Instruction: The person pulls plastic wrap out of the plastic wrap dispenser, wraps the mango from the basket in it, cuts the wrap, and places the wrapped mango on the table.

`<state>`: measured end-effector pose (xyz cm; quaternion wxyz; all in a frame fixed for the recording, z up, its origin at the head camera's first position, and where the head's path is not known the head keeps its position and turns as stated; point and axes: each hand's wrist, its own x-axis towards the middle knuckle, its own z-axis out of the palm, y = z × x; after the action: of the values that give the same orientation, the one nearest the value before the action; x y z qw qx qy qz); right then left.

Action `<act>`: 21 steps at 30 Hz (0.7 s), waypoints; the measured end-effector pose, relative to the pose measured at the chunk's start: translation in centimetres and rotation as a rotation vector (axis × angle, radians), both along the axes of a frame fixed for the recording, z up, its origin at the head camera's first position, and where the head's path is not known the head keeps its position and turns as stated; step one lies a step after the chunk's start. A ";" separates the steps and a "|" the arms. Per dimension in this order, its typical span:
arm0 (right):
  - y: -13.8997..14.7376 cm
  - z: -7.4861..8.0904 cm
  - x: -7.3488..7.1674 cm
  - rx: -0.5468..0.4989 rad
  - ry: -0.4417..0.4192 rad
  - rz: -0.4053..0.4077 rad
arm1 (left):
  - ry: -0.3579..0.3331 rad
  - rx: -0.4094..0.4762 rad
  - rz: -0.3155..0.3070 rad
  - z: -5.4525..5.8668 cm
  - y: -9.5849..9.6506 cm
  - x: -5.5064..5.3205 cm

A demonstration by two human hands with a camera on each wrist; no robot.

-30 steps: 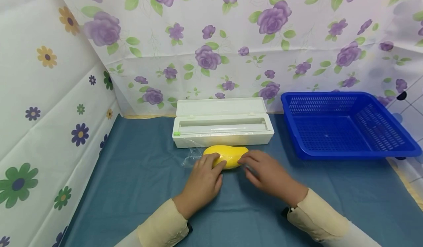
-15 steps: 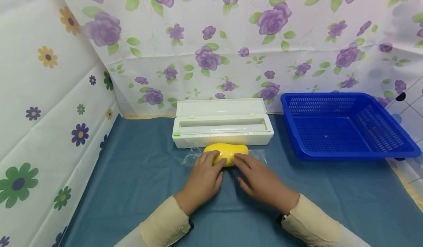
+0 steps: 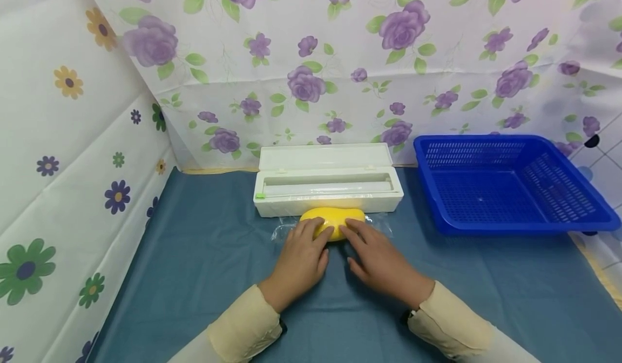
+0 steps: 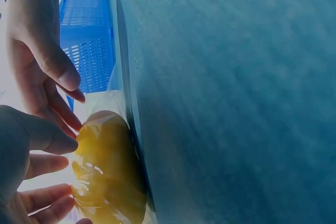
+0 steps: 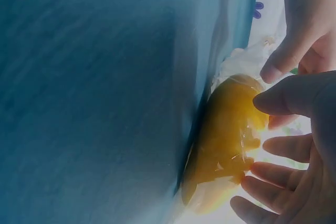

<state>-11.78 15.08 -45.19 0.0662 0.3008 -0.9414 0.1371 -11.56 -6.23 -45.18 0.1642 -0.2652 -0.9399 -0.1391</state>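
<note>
A yellow mango point(image 3: 332, 213) wrapped in clear cling film point(image 3: 380, 223) lies on the blue-green cloth, close in front of a white cling film dispenser box point(image 3: 286, 207). Loose film sticks out at both ends of the fruit. My left hand point(image 3: 297, 259) rests its fingertips on the mango's left part, fingers loosely bent. On the right part lie the fingertips of my right hand point(image 3: 384, 259), its thumb held apart. Both wrist views show the fingers spread along the wrapped mango point(image 4: 107, 166), touching its surface without curling round it.
The dispenser's lid point(image 3: 324, 158) stands up at the back, with a film roll point(image 3: 325, 188) inside and a green slider at its left end. A blue perforated basket point(image 3: 486, 225) stands to the right. Flowered sheets point(image 3: 272, 55) hang behind and at left.
My right hand has moved left from the mango's right end onto its top, and the film there has come into sight. The mango has shifted slightly back toward the box. My left hand stays on it.
</note>
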 end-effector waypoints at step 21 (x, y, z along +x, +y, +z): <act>-1.0 -0.6 -0.8 -0.044 0.082 -0.034 | -0.006 -0.059 0.039 0.2 0.3 -0.2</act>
<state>-12.61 14.08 -45.81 0.1139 0.2886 -0.9397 0.1439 -11.75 -5.92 -45.02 0.1560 -0.2513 -0.9490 -0.1089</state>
